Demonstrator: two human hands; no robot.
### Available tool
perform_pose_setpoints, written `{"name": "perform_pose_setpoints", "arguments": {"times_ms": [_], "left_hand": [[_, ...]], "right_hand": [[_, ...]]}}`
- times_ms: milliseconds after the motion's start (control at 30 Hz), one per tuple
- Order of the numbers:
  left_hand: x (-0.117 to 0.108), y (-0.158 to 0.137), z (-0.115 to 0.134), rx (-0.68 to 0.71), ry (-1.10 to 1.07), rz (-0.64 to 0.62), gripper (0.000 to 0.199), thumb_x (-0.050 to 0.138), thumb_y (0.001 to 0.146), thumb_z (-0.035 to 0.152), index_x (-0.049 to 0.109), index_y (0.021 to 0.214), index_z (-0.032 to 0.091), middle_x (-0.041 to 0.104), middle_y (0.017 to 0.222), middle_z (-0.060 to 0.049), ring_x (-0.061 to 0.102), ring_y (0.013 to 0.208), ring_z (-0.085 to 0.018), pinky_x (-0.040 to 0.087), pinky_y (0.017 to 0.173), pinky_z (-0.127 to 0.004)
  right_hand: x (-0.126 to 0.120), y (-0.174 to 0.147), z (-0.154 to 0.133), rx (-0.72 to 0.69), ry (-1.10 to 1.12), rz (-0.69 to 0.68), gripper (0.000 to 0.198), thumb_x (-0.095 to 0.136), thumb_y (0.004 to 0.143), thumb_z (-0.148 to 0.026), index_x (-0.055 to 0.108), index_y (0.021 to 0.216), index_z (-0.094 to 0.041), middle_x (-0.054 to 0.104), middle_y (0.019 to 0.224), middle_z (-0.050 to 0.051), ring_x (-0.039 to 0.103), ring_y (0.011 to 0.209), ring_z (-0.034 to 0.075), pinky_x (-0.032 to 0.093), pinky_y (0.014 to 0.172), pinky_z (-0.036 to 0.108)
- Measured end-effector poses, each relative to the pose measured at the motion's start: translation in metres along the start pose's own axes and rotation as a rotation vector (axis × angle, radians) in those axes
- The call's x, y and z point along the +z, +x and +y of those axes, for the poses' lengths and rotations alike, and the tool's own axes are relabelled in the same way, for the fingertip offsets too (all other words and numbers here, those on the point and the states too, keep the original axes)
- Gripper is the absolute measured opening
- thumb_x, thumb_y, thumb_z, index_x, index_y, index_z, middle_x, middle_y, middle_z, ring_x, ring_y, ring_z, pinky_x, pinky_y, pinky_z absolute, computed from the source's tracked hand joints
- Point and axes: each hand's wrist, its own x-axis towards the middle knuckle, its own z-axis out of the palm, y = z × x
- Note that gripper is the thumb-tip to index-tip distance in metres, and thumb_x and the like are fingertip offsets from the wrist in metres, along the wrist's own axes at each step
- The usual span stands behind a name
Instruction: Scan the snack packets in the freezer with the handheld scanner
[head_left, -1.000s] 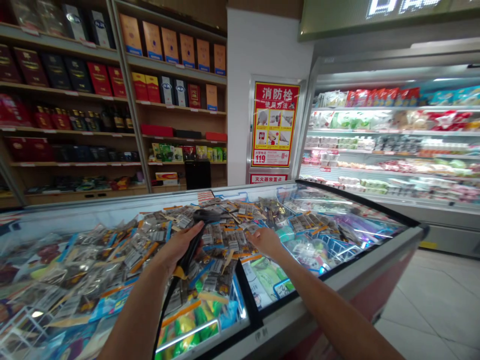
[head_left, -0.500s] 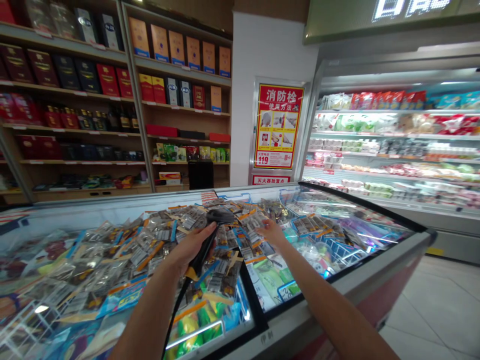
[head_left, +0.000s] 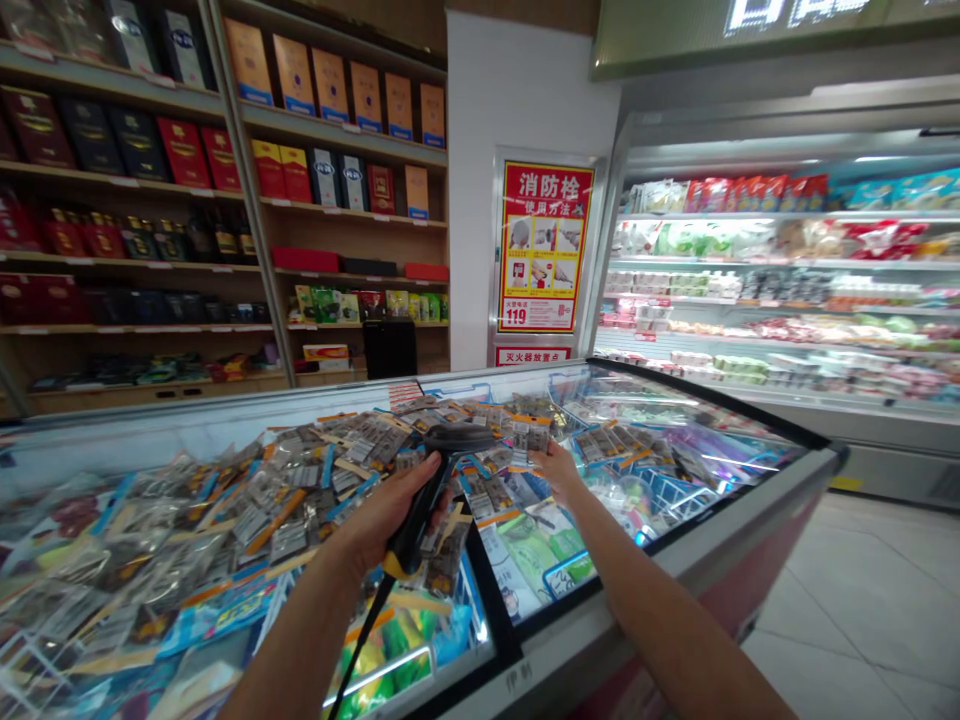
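Observation:
A black barcode scanner (head_left: 424,500) with a yellow-orange base and a trailing cord is gripped in my left hand (head_left: 382,510). Its head points right, toward a small clear packet (head_left: 529,440) with a printed label and an orange top strip. My right hand (head_left: 556,470) pinches that packet at its lower right edge, holding it up above the freezer glass. Many similar packets (head_left: 300,500) lie spread over the glass lid to the left and beneath both hands. Another cluster of packets (head_left: 619,440) rests on the right-hand lid.
The chest freezer (head_left: 517,665) has a pale frame and a dark-edged lid. Boxed goods stand on wooden shelves (head_left: 337,130) behind it. A red and yellow fire hydrant sign (head_left: 546,250) hangs on the wall. An open chilled display (head_left: 787,270) stands at right.
My right hand has raised the packet and turned its label toward the scanner. My left hand has lifted the scanner slightly, with its head now directed at the packet. The view has shifted a little right.

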Motion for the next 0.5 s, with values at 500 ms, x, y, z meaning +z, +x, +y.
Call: {"name": "perform_pose_setpoints", "arguments": {"times_ms": [500], "left_hand": [[-0.003,0.001,-0.003,-0.028,0.030,-0.043,0.034,0.057,0.069,0.048,0.056,0.069,0.014,0.057,0.057,0.000,0.050,0.043,-0.007,0.038,0.040,-0.017]], "right_hand": [[-0.002,-0.011,-0.016,0.045,-0.115,-0.038,0.036,0.055,0.056,-0.025,0.059,0.091,-0.018,0.067,0.084,0.003,0.062,0.080,0.020,0.049,0.064,0.028]]}}
